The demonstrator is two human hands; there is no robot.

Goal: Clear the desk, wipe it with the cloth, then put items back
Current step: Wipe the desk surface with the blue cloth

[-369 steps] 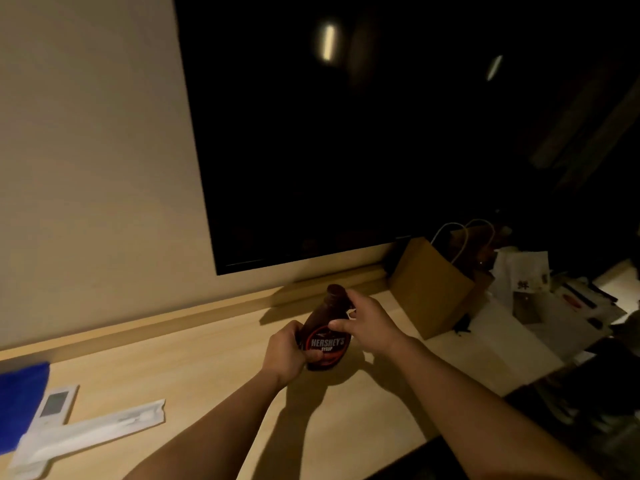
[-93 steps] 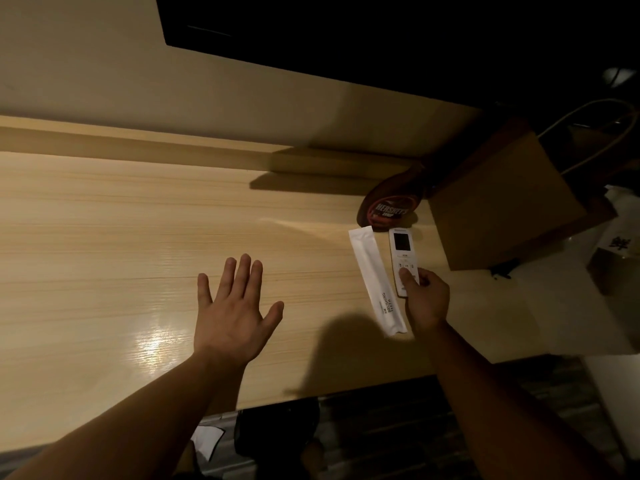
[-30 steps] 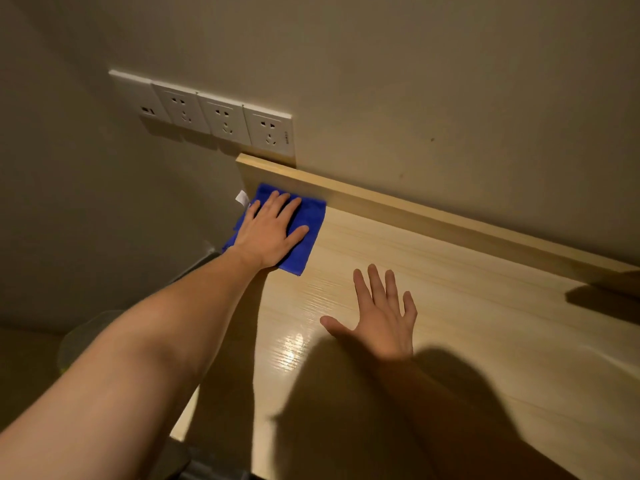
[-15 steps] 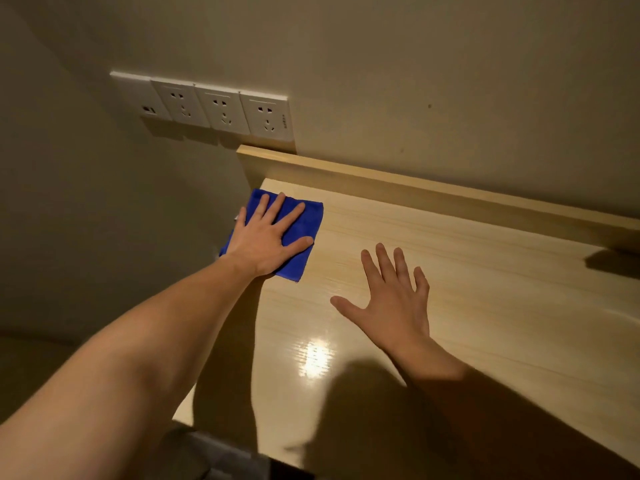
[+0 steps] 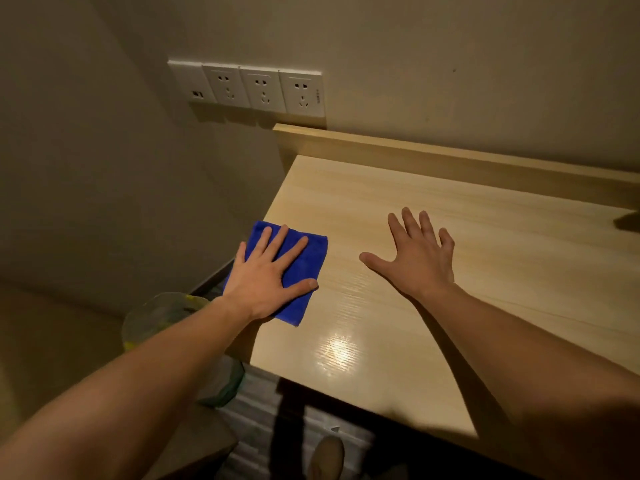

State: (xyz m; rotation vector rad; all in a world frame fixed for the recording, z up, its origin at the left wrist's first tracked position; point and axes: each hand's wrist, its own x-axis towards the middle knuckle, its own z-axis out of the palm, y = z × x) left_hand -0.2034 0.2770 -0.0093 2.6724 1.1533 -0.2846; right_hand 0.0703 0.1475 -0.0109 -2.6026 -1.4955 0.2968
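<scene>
A folded blue cloth (image 5: 306, 265) lies at the left edge of the light wooden desk (image 5: 502, 278), partly hanging over that edge. My left hand (image 5: 266, 278) lies flat on the cloth, fingers spread, pressing it onto the surface. To its right, my right hand (image 5: 415, 261) rests palm down on the bare desk with fingers apart and nothing in it. No other desk items are in view.
A raised wooden ledge (image 5: 450, 157) runs along the desk's back against the wall. A row of white wall sockets (image 5: 263, 90) sits above the back left corner. Below the desk's left end stands a lined bin (image 5: 156, 320). A shoe (image 5: 327, 455) shows on the floor.
My left hand has slid the blue cloth from the back left corner toward me along the left edge. My right hand stays flat on the desk.
</scene>
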